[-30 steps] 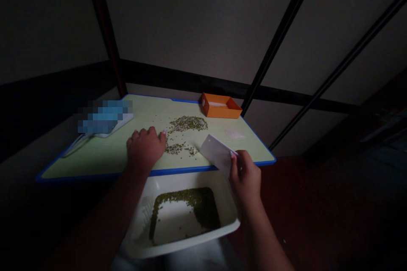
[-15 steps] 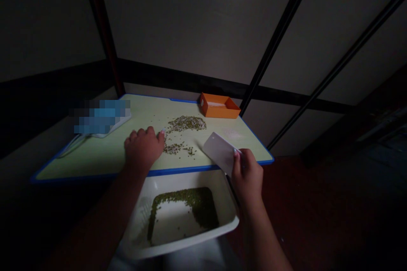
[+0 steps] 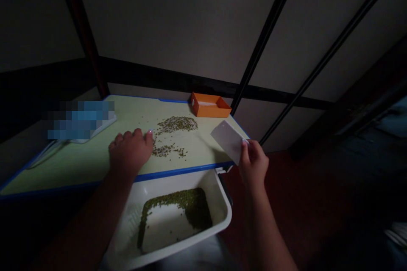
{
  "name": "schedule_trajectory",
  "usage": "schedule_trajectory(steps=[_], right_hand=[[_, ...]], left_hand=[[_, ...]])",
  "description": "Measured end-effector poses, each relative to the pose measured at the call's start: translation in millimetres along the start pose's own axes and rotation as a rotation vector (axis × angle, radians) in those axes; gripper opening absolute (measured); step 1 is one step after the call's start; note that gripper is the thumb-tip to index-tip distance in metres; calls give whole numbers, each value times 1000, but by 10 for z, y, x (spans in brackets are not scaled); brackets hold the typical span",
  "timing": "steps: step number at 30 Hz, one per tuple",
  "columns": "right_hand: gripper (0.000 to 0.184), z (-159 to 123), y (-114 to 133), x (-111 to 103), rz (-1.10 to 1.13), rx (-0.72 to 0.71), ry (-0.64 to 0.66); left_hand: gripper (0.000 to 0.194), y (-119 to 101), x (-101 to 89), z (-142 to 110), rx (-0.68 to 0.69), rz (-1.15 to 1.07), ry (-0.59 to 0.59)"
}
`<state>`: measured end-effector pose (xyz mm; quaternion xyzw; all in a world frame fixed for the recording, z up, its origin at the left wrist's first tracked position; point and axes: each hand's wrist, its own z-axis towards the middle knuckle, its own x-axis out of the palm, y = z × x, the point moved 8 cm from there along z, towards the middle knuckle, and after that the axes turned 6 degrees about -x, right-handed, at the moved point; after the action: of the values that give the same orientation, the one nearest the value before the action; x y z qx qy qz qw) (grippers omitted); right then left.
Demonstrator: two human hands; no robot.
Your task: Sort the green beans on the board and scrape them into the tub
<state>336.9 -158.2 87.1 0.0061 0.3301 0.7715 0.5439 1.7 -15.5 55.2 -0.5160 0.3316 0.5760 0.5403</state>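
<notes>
Blue item [image 3: 87, 118] pixelated; right hand [image 3: 253, 161] partly hides white card [image 3: 227, 140].

Dim, near-black at four o'clock; faint glare at twelve on the flat grey wall panel [image 3: 178, 21]; pixelation at nine.

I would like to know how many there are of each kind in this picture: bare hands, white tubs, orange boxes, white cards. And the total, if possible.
Hands: 2 (left hand, right hand)
White tub: 1
Orange box: 1
White card: 1
Total: 5
</notes>
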Motion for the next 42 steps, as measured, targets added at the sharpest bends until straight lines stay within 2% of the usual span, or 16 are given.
schedule_trajectory(steps=[4,7,9,14,17,21,25,29,32,35,42], right_hand=[[28,-270,410,310,-89,-335,341],[28,-383,461,535,-158,-437,456],[27,-313,333,620,-232,-405,444],[27,27,-143,653,-325,-180,361],[27,141,-221,598,-125,-87,269],[34,215,-177,660,236,15,243],[33,371,-230,915,393,163,289],[27,491,-287,1302,464,262,426],[32,475,-296,1522,544,299,521],[39,435,-328,1588,600,309,554],[44,353,-408,1492,624,335,586]], left_hand=[[68,-29,-33,-9,7,-14,58],[67,-28,-41,5,3,-8,87],[67,-21,-34,18,2,2,91],[69,-14,0,20,10,3,74],[69,-15,-2,9,2,1,46],[66,-23,2,-2,-2,21,46],[65,-21,-3,-11,-2,24,39],[64,-21,-7,-18,-4,18,29],[65,-26,0,-17,-1,19,30],[64,-25,6,-13,-6,33,29],[62,-22,19,-8,-11,37,32]])
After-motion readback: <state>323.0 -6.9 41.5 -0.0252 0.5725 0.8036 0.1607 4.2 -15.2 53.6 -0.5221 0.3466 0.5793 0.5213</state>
